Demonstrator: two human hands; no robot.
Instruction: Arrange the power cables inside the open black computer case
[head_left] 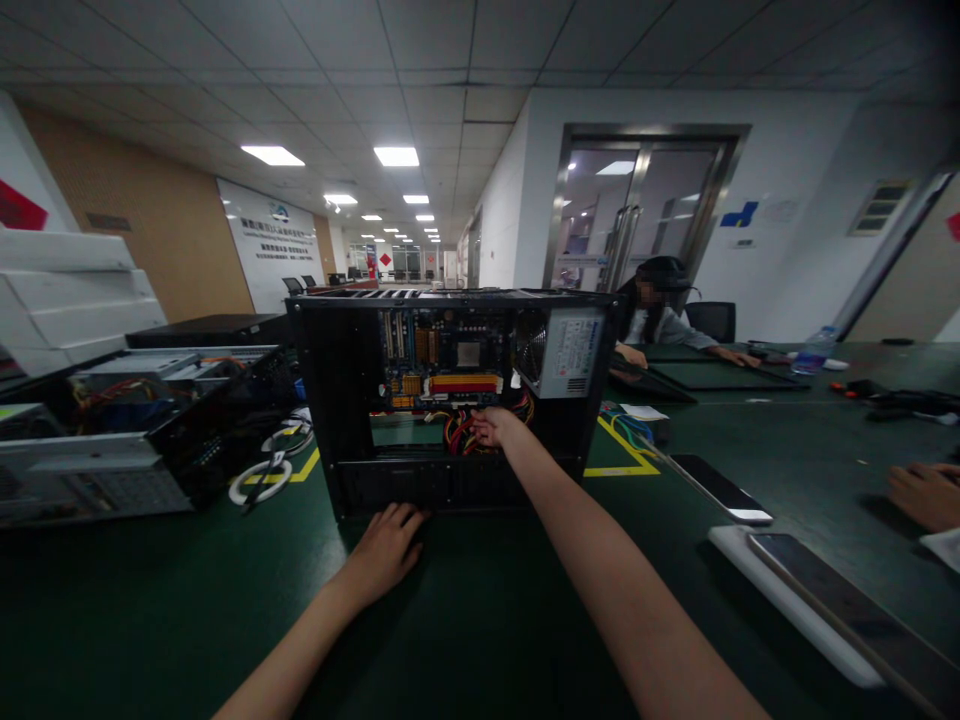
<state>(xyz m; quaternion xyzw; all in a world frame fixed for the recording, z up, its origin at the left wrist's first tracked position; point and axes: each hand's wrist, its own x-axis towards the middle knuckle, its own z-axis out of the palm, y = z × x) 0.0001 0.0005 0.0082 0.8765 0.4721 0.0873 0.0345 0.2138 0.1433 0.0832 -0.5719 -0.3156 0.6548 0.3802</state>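
Note:
An open black computer case stands upright in front of me, its inside facing me. Inside it are a motherboard with orange and red memory slots, and a silver power supply at the upper right. My right hand reaches into the lower part of the case, fingers closed at a bundle of red, yellow and black power cables. Its fingertips are small and partly lost among the wires. My left hand lies flat on the green table, fingers spread, fingertips at the case's bottom edge.
Another opened computer case lies at left, with a coiled white cable beside it. To the right are phones, a white box and a water bottle. A person sits behind; another person's hand rests at far right.

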